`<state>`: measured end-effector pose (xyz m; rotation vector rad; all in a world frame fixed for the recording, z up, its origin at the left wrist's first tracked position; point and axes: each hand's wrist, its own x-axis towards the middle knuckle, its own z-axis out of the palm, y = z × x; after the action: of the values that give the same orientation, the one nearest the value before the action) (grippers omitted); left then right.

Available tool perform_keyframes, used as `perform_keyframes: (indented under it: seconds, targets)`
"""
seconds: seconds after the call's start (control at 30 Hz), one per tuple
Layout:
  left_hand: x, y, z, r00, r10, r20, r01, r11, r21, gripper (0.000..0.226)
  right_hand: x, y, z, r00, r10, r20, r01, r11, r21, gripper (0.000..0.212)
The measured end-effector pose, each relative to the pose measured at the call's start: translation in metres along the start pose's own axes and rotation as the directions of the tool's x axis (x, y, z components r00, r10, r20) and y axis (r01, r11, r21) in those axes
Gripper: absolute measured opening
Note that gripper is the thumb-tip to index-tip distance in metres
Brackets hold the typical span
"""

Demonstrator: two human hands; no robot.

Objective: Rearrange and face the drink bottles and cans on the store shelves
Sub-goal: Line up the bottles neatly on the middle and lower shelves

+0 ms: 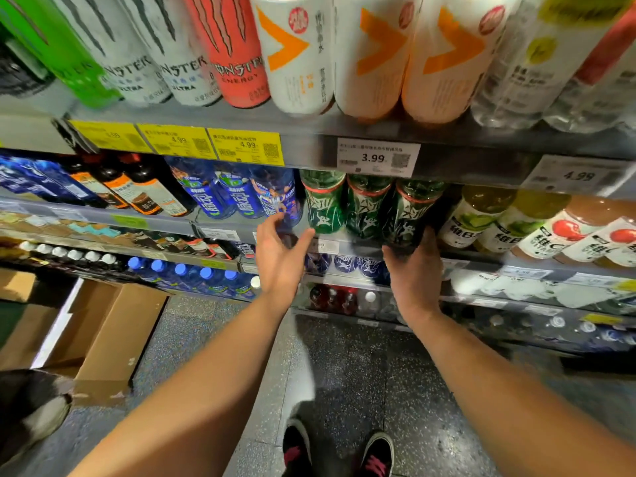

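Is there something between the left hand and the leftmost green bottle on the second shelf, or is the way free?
Nothing visible blocks it. The left hand is open just in front of the leftmost green bottle, fingertips near its base. The blue bottle stands beside the path, not across it. The right hand is at the rightmost green bottle.

Top shelf cans read "MONSTER ULTRA" on the white can (137, 63) and "MONSTER ENERGY" on the red can (234, 56). On that shelf's front edge, a yellow price tag (246, 146) says 4.99 and the white price tag (378, 157) says 3.99.
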<state>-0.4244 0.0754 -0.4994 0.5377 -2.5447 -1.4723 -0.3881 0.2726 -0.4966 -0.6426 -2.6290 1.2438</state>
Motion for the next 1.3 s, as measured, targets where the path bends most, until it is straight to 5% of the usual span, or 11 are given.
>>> perform_keyframes:
  seconds: [0.33,0.53,0.73,1.07,1.3]
  targets:
    - [0.051,-0.036,-0.07,1.0,-0.016,-0.02,0.016,1.0,-0.015,0.047,-0.071,-0.079,0.093,0.998,-0.023,0.065,0.012,0.987,0.163,0.044]
    - [0.083,-0.046,-0.079,0.996,0.065,0.056,-0.062,0.996,-0.067,0.063,-0.058,-0.122,0.157,0.998,-0.063,-0.001,0.062,0.989,0.133,0.069]
    - [0.103,-0.053,-0.064,0.985,0.148,0.091,-0.156,0.984,0.085,0.075,-0.032,-0.12,0.189,1.0,-0.01,-0.01,0.012,0.988,0.157,0.083]
    - [0.115,-0.047,-0.049,0.994,0.106,-0.043,-0.101,0.99,0.094,0.084,-0.014,-0.123,0.204,0.979,-0.021,-0.204,0.061,0.979,0.194,0.066]
    - [0.12,-0.051,-0.056,0.992,0.124,-0.024,-0.123,0.992,0.042,0.075,-0.011,-0.122,0.199,0.988,-0.008,-0.155,0.039,0.978,0.204,0.066]
